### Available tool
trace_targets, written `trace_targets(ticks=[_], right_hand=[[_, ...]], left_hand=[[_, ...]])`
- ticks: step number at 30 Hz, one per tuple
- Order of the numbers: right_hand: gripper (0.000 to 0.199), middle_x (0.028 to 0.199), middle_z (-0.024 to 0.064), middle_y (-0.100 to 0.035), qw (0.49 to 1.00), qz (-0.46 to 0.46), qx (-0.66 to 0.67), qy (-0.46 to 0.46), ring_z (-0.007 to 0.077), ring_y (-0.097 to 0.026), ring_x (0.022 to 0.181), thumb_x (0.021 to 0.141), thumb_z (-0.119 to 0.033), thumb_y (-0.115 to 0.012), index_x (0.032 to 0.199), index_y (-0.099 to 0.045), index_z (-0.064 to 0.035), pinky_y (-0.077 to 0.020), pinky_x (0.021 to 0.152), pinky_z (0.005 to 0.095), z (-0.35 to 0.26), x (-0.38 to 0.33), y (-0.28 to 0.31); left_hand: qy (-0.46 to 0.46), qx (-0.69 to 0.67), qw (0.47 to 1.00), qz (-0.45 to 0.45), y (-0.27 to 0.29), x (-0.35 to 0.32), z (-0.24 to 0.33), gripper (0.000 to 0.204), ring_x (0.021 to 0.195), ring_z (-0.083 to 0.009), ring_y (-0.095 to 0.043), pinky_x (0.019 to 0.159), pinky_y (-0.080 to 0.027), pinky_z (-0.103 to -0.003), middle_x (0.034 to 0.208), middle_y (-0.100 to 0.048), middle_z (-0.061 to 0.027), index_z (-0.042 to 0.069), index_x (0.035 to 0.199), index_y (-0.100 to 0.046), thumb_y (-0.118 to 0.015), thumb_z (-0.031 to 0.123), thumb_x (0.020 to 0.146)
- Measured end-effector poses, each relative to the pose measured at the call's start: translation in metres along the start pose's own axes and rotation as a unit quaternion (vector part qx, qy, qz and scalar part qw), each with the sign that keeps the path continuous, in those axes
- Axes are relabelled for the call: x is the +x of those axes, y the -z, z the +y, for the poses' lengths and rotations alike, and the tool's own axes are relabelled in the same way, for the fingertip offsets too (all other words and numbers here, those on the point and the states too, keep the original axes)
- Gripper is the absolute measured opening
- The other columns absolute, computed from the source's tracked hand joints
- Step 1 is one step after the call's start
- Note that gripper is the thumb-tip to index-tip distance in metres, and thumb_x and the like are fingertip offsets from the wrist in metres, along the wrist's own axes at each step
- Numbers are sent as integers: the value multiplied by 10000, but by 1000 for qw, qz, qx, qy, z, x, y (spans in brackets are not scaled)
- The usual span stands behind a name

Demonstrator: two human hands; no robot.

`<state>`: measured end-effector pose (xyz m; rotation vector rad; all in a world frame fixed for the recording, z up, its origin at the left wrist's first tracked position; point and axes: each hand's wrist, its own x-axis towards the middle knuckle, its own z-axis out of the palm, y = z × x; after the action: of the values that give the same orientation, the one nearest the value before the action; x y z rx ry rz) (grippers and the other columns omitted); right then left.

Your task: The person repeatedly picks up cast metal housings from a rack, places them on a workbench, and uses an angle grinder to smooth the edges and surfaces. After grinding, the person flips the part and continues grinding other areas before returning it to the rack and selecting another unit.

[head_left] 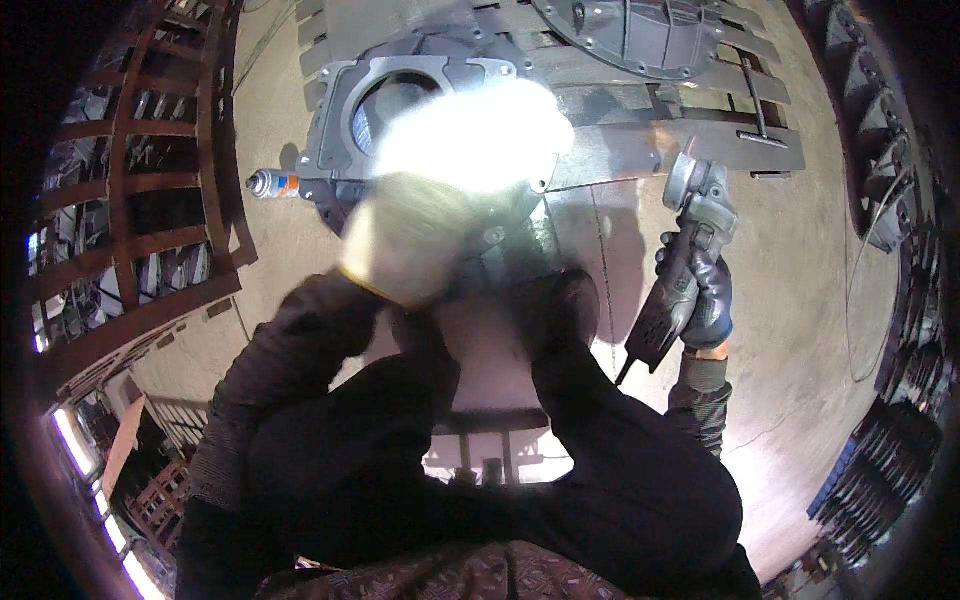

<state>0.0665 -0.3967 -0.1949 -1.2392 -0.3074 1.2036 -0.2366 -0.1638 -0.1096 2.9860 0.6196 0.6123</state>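
My right hand (712, 300), in a dark glove, is wrapped round the body of an angle grinder (668, 305). The grinder's head and disc point up and away from me, off to the right of the work. My left hand (410, 240) wears a pale glove with a yellow cuff and is over the near side of a grey metal casting (335, 110). Motion blur and a white glare hide its fingers, so I cannot tell whether it touches the casting or holds anything. The casting has a large round opening and bolt holes at its corners.
A spray can (275, 184) lies left of the casting. Beyond is a slatted pallet (600, 105) bearing a second ribbed casting (650, 40) and a T-shaped metal bar (757, 105). A rusty barred rack (125, 180) stands left; more metal parts (885, 215) line the right.
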Motion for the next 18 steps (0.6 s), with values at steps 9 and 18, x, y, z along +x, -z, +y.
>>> trace_targets(ticks=[9, 18], right_hand=[[525, 1075, 111, -768, 885, 115, -449, 36, 229, -728, 948, 819, -235, -890, 1243, -671, -17, -598, 832, 398, 44, -20, 34], [750, 1150, 155, -780, 920, 24, -387, -59, 248, -767, 1032, 724, -279, -954, 1326, -603, -2, -629, 893, 395, 53, -42, 11]], left_hand=[[100, -20, 974, -201, -59, -22, -65, 513, 1280, -379, -669, 1133, -510, -455, 1452, -676, -191, 88, 1495, -628, -612, 104, 983], [30, -54, 973, -224, -12, -30, -56, 389, 991, -365, -717, 962, -566, -485, 1107, -731, -148, 171, 1356, -717, -692, 250, 976]])
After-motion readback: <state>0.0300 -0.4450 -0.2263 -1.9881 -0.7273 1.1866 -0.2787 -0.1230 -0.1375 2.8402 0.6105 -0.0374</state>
